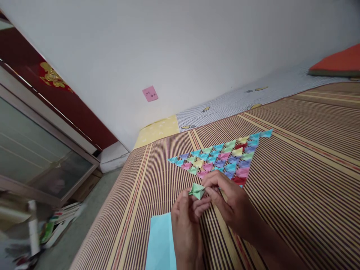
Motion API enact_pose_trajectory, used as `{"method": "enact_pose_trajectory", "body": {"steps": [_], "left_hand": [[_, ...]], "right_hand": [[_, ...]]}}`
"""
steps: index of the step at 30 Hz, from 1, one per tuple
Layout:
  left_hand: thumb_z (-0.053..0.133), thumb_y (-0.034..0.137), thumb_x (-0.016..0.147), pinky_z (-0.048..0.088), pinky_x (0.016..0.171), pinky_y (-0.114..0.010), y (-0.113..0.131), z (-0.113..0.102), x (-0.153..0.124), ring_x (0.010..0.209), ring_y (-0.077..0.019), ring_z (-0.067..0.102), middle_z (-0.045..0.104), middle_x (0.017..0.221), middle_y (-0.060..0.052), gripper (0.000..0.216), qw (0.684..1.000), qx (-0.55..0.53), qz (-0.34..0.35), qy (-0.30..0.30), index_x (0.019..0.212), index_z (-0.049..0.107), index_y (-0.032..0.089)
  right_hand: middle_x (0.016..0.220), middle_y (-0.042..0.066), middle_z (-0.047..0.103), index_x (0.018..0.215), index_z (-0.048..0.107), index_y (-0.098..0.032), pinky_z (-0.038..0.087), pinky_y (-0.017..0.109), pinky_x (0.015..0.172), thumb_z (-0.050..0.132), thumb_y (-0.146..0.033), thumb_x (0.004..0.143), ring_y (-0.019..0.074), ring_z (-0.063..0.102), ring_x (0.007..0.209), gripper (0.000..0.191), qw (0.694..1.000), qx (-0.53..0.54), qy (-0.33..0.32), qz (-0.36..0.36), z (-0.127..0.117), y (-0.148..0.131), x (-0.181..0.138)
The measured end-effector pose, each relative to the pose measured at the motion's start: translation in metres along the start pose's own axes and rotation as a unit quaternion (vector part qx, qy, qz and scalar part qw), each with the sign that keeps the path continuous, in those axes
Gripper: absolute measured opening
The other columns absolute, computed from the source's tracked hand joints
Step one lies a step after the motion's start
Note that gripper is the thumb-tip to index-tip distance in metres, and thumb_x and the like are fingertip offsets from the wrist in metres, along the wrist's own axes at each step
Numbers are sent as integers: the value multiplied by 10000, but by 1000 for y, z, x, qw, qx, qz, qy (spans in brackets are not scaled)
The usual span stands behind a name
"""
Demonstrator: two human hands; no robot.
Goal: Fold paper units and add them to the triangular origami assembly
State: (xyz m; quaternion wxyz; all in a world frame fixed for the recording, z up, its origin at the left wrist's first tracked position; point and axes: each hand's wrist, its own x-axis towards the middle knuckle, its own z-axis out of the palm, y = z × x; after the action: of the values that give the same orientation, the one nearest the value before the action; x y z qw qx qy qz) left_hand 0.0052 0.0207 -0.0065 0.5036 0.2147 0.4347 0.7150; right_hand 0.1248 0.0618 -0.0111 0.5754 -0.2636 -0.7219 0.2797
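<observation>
A small light green folded paper piece (pixel 197 191) is held up between both hands above the striped mat. My left hand (pixel 185 221) pinches its left corner between thumb and fingers. From the right, my right hand (pixel 225 195) grips the opposite corner with thumb and forefinger. Just beyond the hands, many folded paper pieces (pixel 221 155) in blue, green, pink, yellow, purple and red lie in rows that form a triangle; my right hand covers part of its near side. Flat light blue paper (pixel 160 240) lies beside my left hand, which partly hides it.
The striped bamboo mat (pixel 303 195) covers the bed, with patterned cloth (pixel 219 110) along the wall. A pink note (pixel 150 93) sticks to the wall. An orange folded cloth (pixel 340 62) lies at the far right. Clutter (pixel 53 225) stands on the floor at left.
</observation>
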Motion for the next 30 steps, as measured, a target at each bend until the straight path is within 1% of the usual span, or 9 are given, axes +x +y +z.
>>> {"method": "enact_pose_trajectory", "body": {"steps": [4, 8, 10, 15, 18, 22, 25, 28, 30], "left_hand": [[835, 412, 750, 608, 703, -313, 1, -1, 1, 698, -176, 714, 674, 742, -23, 325, 1000, -7, 0, -6, 801, 674, 134], [812, 403, 781, 567, 696, -253, -3, -4, 1, 702, -131, 654, 681, 773, -30, 305, 999, 42, 20, -8, 805, 670, 133], [780, 428, 812, 542, 684, -238, -6, -7, 2, 711, -132, 644, 689, 785, -37, 314, 996, 84, 31, -5, 840, 676, 134], [713, 462, 868, 521, 744, -264, -13, -13, 4, 788, -154, 653, 707, 857, -51, 330, 990, 135, 46, -12, 951, 672, 145], [704, 467, 872, 524, 793, -297, -16, -11, 3, 854, -184, 673, 730, 917, -76, 343, 987, 155, 47, -12, 989, 659, 148], [698, 489, 866, 528, 740, -294, -18, -4, 1, 823, -202, 696, 743, 871, -76, 372, 978, 200, 63, -6, 1021, 645, 155], [698, 495, 860, 538, 723, -300, -19, -1, -1, 817, -212, 711, 751, 866, -76, 373, 978, 196, 70, -17, 1021, 652, 162], [741, 473, 828, 547, 762, -316, -21, 1, 0, 876, -232, 725, 765, 930, -96, 365, 980, 186, 68, -23, 1001, 668, 160], [785, 445, 797, 545, 803, -322, -22, 0, 1, 925, -241, 725, 769, 966, -106, 372, 985, 162, 49, -20, 1008, 682, 157]], "right_hand": [[916, 30, 554, 946, 529, -203, 472, 290, 718, 457, -89, 967, 165, 570, 810, 136, 1000, -5, -19, 11, 1, 2, 0], [996, 54, 567, 1031, 565, -198, 469, 336, 816, 535, -48, 895, 209, 571, 943, 204, 998, -62, -21, -20, 5, 1, 0], [1002, 63, 570, 999, 588, -194, 458, 359, 835, 548, -40, 889, 228, 562, 969, 194, 995, -90, -25, -33, 7, 1, 0], [890, 63, 555, 835, 552, -173, 431, 363, 759, 555, -18, 864, 238, 531, 872, 158, 986, -159, -35, -17, 13, 6, 0], [880, 68, 549, 826, 556, -167, 423, 370, 762, 527, 8, 850, 243, 521, 866, 179, 980, -192, -43, -8, 15, 8, 0], [897, 64, 552, 833, 585, -170, 422, 365, 773, 529, -25, 877, 239, 516, 870, 162, 978, -203, -54, 8, 14, 5, 0], [903, 59, 557, 810, 582, -174, 419, 358, 773, 553, -29, 872, 237, 515, 874, 160, 972, -228, -56, 26, 13, 3, -1], [911, 60, 567, 790, 580, -172, 412, 358, 764, 591, -17, 842, 241, 515, 873, 164, 964, -256, -62, 46, 14, 5, -3], [914, 65, 575, 786, 582, -168, 407, 364, 758, 595, -10, 832, 243, 513, 864, 165, 960, -267, -61, 53, 14, 7, -3]]}}
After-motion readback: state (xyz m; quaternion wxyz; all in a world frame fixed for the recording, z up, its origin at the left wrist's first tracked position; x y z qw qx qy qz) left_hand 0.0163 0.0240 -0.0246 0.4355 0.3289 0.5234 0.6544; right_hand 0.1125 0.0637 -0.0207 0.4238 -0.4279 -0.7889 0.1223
